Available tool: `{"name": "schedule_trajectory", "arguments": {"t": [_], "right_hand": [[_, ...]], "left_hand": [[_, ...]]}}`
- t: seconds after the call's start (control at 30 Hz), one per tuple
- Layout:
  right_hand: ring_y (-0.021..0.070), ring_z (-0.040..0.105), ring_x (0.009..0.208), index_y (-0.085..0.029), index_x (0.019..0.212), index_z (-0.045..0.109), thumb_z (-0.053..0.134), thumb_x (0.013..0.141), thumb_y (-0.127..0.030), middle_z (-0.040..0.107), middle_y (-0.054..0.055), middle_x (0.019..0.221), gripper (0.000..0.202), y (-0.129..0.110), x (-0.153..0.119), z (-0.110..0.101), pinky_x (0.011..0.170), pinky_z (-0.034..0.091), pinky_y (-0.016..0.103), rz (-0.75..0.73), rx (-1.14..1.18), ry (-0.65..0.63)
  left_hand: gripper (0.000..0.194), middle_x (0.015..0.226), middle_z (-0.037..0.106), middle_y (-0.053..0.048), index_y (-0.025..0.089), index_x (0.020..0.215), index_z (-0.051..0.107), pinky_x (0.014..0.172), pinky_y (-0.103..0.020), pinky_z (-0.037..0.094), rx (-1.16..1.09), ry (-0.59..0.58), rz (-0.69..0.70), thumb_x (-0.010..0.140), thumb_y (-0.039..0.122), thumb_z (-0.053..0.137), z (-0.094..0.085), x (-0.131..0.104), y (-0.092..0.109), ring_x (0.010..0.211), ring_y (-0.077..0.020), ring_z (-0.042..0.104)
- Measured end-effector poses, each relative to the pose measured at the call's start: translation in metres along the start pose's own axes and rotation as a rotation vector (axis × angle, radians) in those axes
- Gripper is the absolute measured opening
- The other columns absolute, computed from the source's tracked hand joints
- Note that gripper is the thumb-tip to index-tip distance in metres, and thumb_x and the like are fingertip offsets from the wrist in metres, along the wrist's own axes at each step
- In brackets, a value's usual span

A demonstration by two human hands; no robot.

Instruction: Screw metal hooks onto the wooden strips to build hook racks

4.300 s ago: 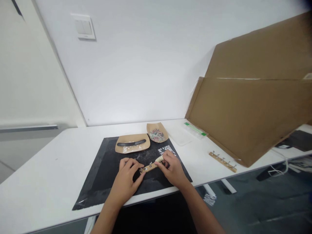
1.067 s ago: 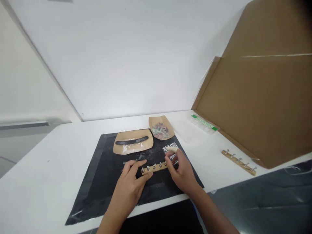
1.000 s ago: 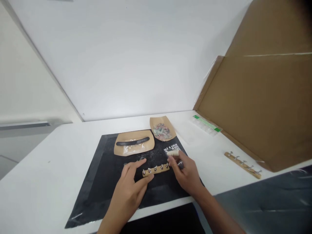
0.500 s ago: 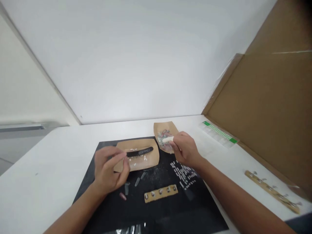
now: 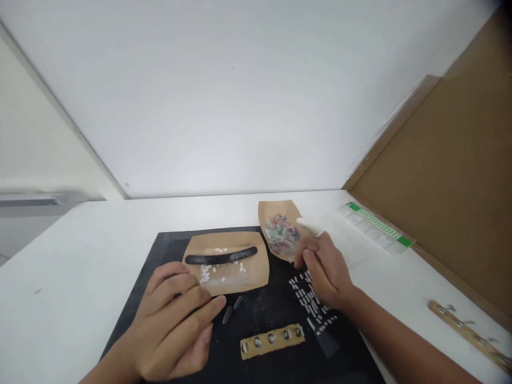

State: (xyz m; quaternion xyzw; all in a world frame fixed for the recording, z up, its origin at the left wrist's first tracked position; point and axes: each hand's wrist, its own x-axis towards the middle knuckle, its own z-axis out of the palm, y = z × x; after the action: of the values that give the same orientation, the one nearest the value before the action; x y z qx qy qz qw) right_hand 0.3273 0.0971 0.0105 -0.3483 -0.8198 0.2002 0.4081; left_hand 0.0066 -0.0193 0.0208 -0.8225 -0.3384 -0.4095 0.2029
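Note:
My left hand [image 5: 176, 322] is over the black mat's left part, in front of a cardboard tray [image 5: 256, 274]. Its fingers are curled together, and what they hold, if anything, is hidden. A black curved file [image 5: 222, 257] and small white pieces [image 5: 205, 273] lie in that tray. Closed round a white stick-like tool [image 5: 310, 226], my right hand [image 5: 324, 266] is beside a second cardboard tray [image 5: 276, 207] of clear and coloured nail tips [image 5: 282, 234]. Rows of small pale pieces [image 5: 306, 298] lie below my right hand. A tan strip [image 5: 272, 341] with several round mounts lies nearer.
The black mat [image 5: 224, 362] lies on a white table [image 5: 52, 272]. A clear case with a green-edged label [image 5: 376, 224] stands at the right, by a cardboard wall [image 5: 448, 186]. Another tan strip [image 5: 468, 330] with metal stands lies at the far right.
My left hand has come nearer and lower, uncovering the file's left end. My right hand has moved right and down from the nail tips, with the white tool now pointing up and left.

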Motion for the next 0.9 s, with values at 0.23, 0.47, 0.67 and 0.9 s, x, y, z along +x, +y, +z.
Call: {"name": "schedule_trajectory", "arguments": {"t": [0.23, 0.47, 0.67, 0.9], "right_hand": [[0.0302, 0.065, 0.095, -0.026, 0.103, 0.056, 0.058, 0.087, -0.014, 0.071, 0.008, 0.100, 0.020, 0.007, 0.019, -0.019, 0.093, 0.050, 0.048, -0.099, -0.212, -0.189], [0.0276, 0.065, 0.094, -0.024, 0.103, 0.059, 0.063, 0.082, -0.014, 0.072, 0.005, 0.099, 0.024, 0.007, 0.023, -0.029, 0.097, 0.047, 0.048, -0.203, -0.231, -0.385], [0.0259, 0.066, 0.092, -0.024, 0.099, 0.060, 0.070, 0.084, -0.018, 0.072, 0.003, 0.094, 0.019, 0.010, 0.021, -0.025, 0.094, 0.048, 0.046, -0.211, -0.259, -0.436], [0.0236, 0.068, 0.090, -0.026, 0.092, 0.063, 0.070, 0.092, -0.018, 0.075, 0.002, 0.092, 0.010, 0.013, 0.023, -0.023, 0.082, 0.052, 0.039, -0.126, -0.227, -0.394]], "left_hand": [[0.038, 0.100, 0.078, -0.009, 0.013, 0.118, 0.077, 0.097, -0.051, 0.056, -0.074, -0.089, 0.008, 0.085, 0.006, 0.059, -0.004, -0.007, -0.004, 0.099, -0.0275, 0.065], [0.032, 0.091, 0.075, -0.007, 0.018, 0.128, 0.075, 0.100, -0.045, 0.054, -0.049, -0.134, 0.114, 0.110, 0.031, 0.052, -0.007, -0.012, -0.006, 0.096, -0.0223, 0.063], [0.029, 0.087, 0.074, -0.007, 0.020, 0.123, 0.077, 0.095, -0.047, 0.056, -0.073, -0.135, 0.159, 0.108, 0.027, 0.053, -0.003, -0.005, -0.009, 0.094, -0.0238, 0.062], [0.037, 0.099, 0.077, -0.008, 0.018, 0.131, 0.074, 0.102, -0.052, 0.053, -0.073, -0.173, 0.166, 0.105, 0.023, 0.048, -0.010, -0.011, -0.007, 0.102, -0.0263, 0.062]]}}
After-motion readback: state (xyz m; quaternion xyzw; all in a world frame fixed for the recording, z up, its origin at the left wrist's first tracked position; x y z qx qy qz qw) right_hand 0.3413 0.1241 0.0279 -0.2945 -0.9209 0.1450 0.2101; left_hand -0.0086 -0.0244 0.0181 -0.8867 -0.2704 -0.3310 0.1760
